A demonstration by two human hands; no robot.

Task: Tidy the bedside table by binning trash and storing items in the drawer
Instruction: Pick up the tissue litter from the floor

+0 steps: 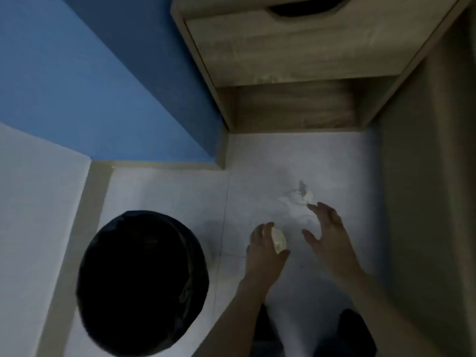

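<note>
I look down at a pale floor. My left hand [265, 251] is curled around a small crumpled whitish wad [279, 239]. My right hand [325, 228] hovers with fingers spread just below a crumpled white tissue [296, 202] lying on the floor; I cannot tell if the fingertips touch it. A round bin lined with a black bag [141, 282] stands to the left of my left hand. The wooden bedside table [296, 60] stands beyond, its drawer front [293, 45] shut, with a cut-out handle.
A blue wall [103, 86] and a beige skirting [159, 164] run along the left. A tall grey-brown panel [432, 202] rises on the right. An open shelf [296, 109] sits under the drawer. My dark shoes [355, 328] show at the bottom.
</note>
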